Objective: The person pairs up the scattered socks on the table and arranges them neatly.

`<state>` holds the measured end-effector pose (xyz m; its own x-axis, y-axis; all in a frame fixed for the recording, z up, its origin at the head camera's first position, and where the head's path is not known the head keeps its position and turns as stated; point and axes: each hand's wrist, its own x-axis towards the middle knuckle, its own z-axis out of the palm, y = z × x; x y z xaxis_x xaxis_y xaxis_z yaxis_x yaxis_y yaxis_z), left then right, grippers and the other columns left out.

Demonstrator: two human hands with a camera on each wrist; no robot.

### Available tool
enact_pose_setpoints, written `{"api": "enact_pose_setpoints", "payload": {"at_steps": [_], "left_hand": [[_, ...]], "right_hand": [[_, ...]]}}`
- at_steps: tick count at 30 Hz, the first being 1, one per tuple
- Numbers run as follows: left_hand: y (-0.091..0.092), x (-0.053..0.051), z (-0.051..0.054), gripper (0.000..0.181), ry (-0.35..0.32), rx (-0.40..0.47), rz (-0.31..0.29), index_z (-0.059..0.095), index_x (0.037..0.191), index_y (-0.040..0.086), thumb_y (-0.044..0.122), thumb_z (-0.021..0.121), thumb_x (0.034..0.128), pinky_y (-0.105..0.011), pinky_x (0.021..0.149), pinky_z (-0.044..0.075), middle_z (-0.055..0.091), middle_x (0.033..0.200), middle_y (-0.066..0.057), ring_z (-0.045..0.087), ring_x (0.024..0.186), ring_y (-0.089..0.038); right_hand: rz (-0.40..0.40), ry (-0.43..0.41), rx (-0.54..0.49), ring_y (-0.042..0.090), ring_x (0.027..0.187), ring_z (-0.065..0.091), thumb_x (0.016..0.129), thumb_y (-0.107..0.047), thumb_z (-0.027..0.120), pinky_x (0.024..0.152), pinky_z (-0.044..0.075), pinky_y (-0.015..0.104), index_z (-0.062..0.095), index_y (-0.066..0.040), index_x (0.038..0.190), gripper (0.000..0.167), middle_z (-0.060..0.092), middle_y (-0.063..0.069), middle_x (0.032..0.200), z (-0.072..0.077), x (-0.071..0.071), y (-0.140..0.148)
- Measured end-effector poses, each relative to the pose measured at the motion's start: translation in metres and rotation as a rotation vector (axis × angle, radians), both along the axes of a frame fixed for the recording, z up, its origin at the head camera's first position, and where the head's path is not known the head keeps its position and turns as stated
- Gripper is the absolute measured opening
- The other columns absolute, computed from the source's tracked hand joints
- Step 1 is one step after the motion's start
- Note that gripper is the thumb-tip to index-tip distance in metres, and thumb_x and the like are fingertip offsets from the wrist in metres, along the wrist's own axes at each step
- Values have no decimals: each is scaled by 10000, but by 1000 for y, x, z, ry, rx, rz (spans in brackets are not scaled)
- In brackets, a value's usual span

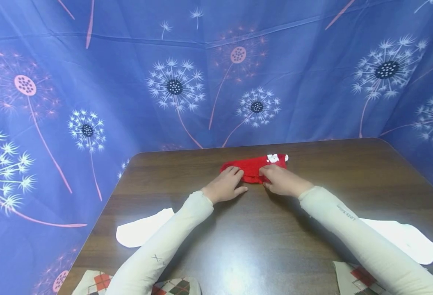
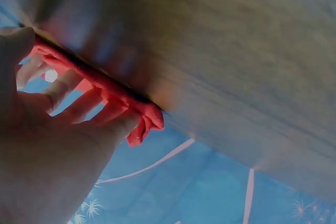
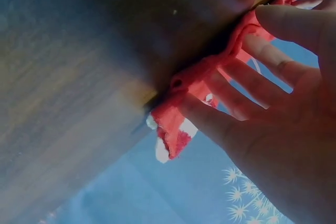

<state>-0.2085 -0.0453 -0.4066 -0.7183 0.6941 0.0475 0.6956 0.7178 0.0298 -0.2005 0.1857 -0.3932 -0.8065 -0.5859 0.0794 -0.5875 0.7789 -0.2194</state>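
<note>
A red fuzzy sock (image 1: 252, 167) with a white pattern and white edge at its right end lies on the far part of the table. My left hand (image 1: 224, 184) rests on its left part, fingers reaching over the cloth, thumb apart from it. On the right part sits my right hand (image 1: 283, 180). In the left wrist view, spread fingers (image 2: 86, 103) touch the red cloth. The right wrist view shows long, spread fingers (image 3: 252, 80) against the sock, with the thumb (image 3: 289, 22) by its edge. Parts of the sock are hidden under both hands.
A white sock (image 1: 137, 231) lies on the brown wooden table (image 1: 260, 229) by my left forearm. Another white sock (image 1: 410, 239) is partly covered by my right forearm. A blue curtain with dandelions (image 1: 216, 98) hangs behind the table's far edge.
</note>
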Motion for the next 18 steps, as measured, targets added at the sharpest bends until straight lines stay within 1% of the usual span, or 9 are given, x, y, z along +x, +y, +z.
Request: {"api": "enact_pose_setpoints", "payload": {"at_steps": [3, 4, 7, 9, 11, 13, 16, 18], "left_hand": [[0, -1, 1, 530, -30, 13, 13, 535, 1317, 74, 465, 602, 966, -329, 1142, 328, 529, 1353, -79, 464, 1301, -221], [-1, -1, 2, 508, -35, 24, 14, 549, 1298, 71, 458, 596, 972, -327, 1145, 323, 533, 1352, -81, 463, 1305, -222], [-1, -1, 2, 415, -42, 78, 13, 591, 1206, 83, 429, 604, 977, -320, 1124, 353, 559, 1302, -70, 481, 1276, -214], [-1, -1, 4, 337, -36, 118, 0, 608, 1120, 89, 394, 616, 977, -320, 1091, 389, 582, 1220, -61, 503, 1226, -212], [-2, 2, 7, 297, -25, 145, -7, 612, 1082, 96, 369, 634, 969, -326, 1044, 430, 588, 1156, -49, 519, 1173, -207], [-4, 6, 12, 278, -5, 159, -12, 619, 1076, 94, 347, 644, 964, -334, 997, 459, 592, 1120, -44, 533, 1126, -205], [-9, 14, 21, 280, 30, 172, -9, 634, 1096, 91, 332, 659, 955, -339, 944, 489, 609, 1119, -44, 558, 1072, -200], [-12, 19, 26, 283, 45, 174, -9, 639, 1105, 86, 325, 662, 954, -341, 917, 500, 615, 1115, -45, 567, 1031, -196]], "right_hand": [[4, 19, -11, 329, 997, 625, 814, -63, 774, 895, 530, 492, 644, 1, 1086, 308, 670, 151, 1038, -1, 1, 0], [0, 23, -13, 326, 990, 624, 815, -72, 777, 893, 530, 491, 646, -3, 1078, 302, 671, 147, 1027, -1, 1, 0], [-26, 37, -16, 316, 969, 624, 819, -117, 795, 882, 533, 487, 655, -12, 1069, 305, 679, 139, 1010, -1, 4, -1], [-43, 59, -14, 317, 967, 628, 819, -156, 808, 879, 535, 486, 665, -12, 1078, 329, 686, 144, 1018, -2, 7, -2], [-47, 97, -16, 321, 971, 635, 815, -187, 821, 875, 540, 479, 672, -10, 1091, 361, 691, 154, 1035, -1, 11, -4], [-29, 150, -25, 324, 976, 635, 808, -200, 828, 867, 545, 471, 674, -6, 1096, 379, 690, 161, 1046, 1, 15, -7], [8, 217, -39, 324, 1002, 622, 813, -200, 823, 878, 539, 466, 672, -7, 1099, 377, 680, 164, 1068, 6, 21, -12], [18, 231, -45, 318, 1022, 605, 820, -199, 816, 887, 531, 466, 672, -11, 1105, 371, 673, 159, 1084, 10, 26, -15]]}}
